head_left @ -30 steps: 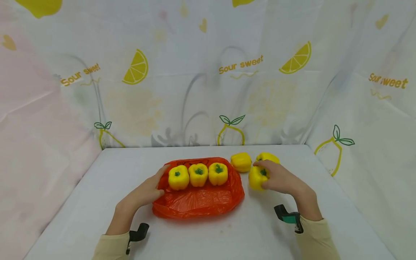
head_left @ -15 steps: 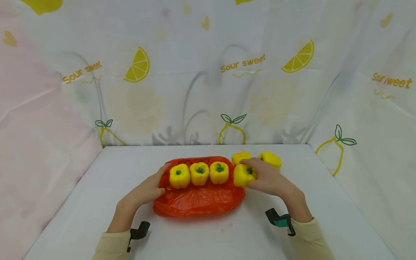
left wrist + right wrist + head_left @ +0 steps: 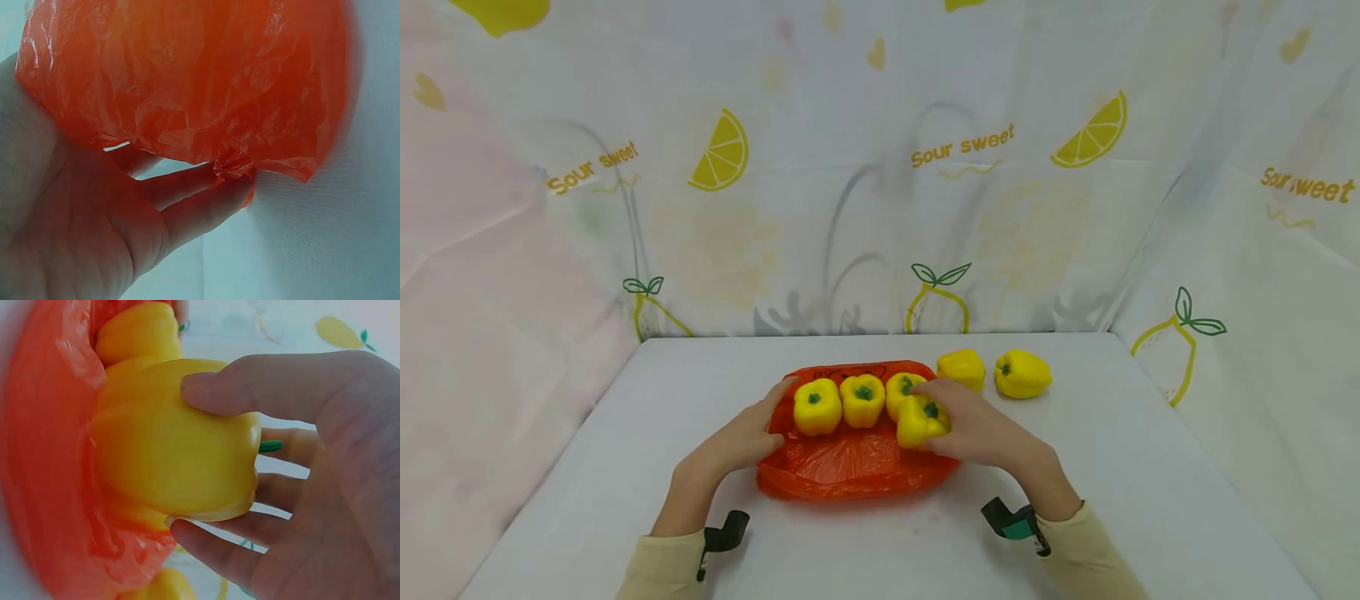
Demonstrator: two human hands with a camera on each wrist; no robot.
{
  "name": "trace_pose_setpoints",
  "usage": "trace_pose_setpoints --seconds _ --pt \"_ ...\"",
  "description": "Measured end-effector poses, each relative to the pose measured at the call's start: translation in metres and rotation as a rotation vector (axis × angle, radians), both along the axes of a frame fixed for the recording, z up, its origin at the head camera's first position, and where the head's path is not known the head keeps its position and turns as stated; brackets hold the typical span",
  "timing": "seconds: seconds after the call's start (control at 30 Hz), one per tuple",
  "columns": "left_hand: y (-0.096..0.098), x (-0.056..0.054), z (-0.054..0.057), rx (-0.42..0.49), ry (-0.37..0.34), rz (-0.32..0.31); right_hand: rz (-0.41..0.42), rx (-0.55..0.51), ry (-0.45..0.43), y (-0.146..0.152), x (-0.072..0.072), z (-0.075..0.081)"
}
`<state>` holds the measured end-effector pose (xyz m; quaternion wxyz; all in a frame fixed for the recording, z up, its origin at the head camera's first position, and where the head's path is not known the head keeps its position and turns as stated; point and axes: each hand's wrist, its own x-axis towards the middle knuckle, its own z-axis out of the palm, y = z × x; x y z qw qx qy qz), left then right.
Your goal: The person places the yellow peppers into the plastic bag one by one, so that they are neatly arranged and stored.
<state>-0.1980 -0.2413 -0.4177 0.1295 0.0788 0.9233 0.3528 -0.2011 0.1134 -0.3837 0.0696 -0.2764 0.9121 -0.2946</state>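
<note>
A red plastic bag (image 3: 850, 471) lies spread open on the table, with three yellow bell peppers standing in a row in its back part. My left hand (image 3: 748, 433) holds the bag's left edge; in the left wrist view a crumpled bit of the bag (image 3: 234, 165) sits at the fingertips. With thumb and fingers, my right hand (image 3: 977, 425) grips another yellow bell pepper (image 3: 175, 444) by its stem end, over the bag's right side. That pepper partly covers the rightmost pepper (image 3: 901, 387) of the row; the left pepper (image 3: 817, 408) and middle pepper (image 3: 862, 402) show fully.
Two more yellow bell peppers, a nearer-left one (image 3: 962, 368) and a right one (image 3: 1022, 374), lie on the white table (image 3: 1112, 442) behind and right of the bag. A lemon-print cloth (image 3: 865, 208) hangs behind the table.
My right hand has carried the gripped bell pepper leftward from the table to over the bag. The two loose peppers now show more fully. My left hand stays at the bag's edge.
</note>
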Motion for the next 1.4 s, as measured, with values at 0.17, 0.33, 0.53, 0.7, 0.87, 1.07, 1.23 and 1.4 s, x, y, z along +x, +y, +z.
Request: trace_pose_setpoints --seconds 0.17,0.33,0.53,0.7,0.87,1.07,1.23,1.4 --pt "0.001 0.000 0.000 -0.017 0.002 -0.005 0.047 0.004 0.002 -0.016 0.005 -0.002" --pt "0.001 -0.001 0.000 -0.022 0.005 -0.013 0.087 0.033 -0.006 -0.033 0.008 -0.002" --pt "0.002 -0.002 -0.001 -0.032 0.011 -0.012 0.130 0.075 -0.009 -0.053 0.011 -0.007" --pt "0.002 -0.002 0.000 -0.034 0.012 -0.023 0.162 0.076 0.001 -0.071 0.014 -0.011" --pt "0.002 0.000 0.001 -0.019 -0.003 -0.017 0.170 0.071 0.030 -0.089 0.020 -0.012" --pt "0.002 0.001 0.001 -0.012 -0.010 -0.005 0.148 0.065 0.097 -0.106 0.024 -0.016" --pt "0.001 0.001 0.000 -0.009 -0.001 -0.015 0.120 0.070 0.117 -0.117 0.026 -0.023" --pt "-0.001 0.002 0.000 0.014 -0.007 -0.012 0.119 0.088 0.177 -0.120 0.028 -0.027"
